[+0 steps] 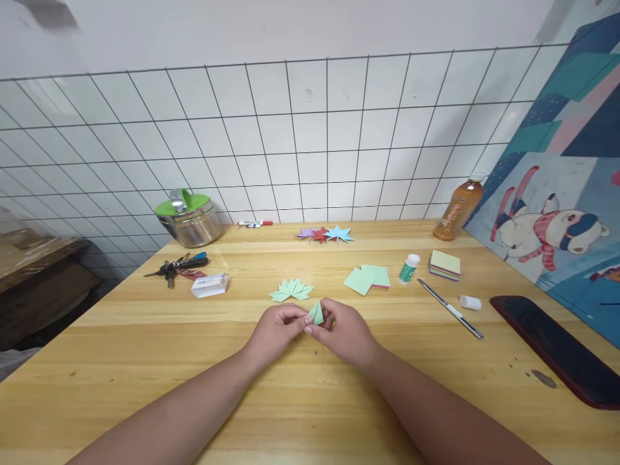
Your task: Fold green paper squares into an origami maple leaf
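Between my two hands is a small folded piece of green paper [316,314], pointed at the top. My left hand [281,327] pinches its left edge with thumb and fingertips. On the other side, my right hand [345,329] grips it, thumb in front and fingers curled behind. Just beyond my left hand lies a fan-shaped green folded-paper leaf [292,290] made of several pointed pieces. Past my right hand, flat green paper squares [361,281] overlap on the wooden table [290,407].
Purple, red and blue paper leaves [338,234] lie near the tiled wall, beside a marker [256,223]. Rightward are a glue stick [409,269], its cap [470,302], a pen-like cutter [450,308], sticky notes [444,265], a phone [557,349] and a bottle [458,208]. Keys [179,266], an eraser-like box [210,285] and a pot [190,219] stand left.
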### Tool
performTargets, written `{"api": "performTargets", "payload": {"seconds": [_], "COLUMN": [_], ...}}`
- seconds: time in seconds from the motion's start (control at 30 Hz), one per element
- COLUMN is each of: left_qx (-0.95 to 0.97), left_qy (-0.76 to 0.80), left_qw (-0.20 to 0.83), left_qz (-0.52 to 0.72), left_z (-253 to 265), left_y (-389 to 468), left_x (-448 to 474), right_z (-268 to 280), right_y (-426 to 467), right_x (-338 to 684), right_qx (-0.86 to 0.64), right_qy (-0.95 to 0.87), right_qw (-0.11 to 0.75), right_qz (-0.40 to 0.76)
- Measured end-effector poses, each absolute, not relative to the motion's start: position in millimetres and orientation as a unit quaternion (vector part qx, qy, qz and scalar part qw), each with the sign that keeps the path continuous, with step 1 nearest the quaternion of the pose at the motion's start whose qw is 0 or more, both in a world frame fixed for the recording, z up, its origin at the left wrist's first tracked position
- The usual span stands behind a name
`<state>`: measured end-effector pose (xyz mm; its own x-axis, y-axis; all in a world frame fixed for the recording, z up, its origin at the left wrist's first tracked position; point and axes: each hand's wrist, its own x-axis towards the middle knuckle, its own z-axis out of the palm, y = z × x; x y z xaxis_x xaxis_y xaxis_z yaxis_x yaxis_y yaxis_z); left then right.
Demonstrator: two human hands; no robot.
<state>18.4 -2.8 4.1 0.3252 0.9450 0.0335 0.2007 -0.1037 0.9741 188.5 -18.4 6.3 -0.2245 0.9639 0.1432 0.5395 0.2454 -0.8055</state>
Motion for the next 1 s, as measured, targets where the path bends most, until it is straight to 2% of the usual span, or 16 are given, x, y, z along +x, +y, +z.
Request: {"api": "performTargets", "payload": {"seconds": [0.5,0.7,1.0], "left_qx": [0.600,0.621,0.586], "left_qy": [0.474,0.457,0.484], "left_qw": [0.533,0.525,0.530], "left_qz": [0.363,0.359,0.376], "left_z": [5.0,4.9,-0.1], "left_y": [-3.0,-3.8,-5.1], "left_x": [19.2,19.4,21.0], "right_z": [3.4,5.4,0.7], "right_y": [-17.4,-16.1,-13.1], "right_x": [189.9,190.5,192.7], "right_qx": [-0.519,-0.520,-0.508], "right_qy": [-0.739,-0.762,-0.732], "right_qw": [0.358,0.323,0.357], "right_qz": [0.238,0.212,0.280]}}
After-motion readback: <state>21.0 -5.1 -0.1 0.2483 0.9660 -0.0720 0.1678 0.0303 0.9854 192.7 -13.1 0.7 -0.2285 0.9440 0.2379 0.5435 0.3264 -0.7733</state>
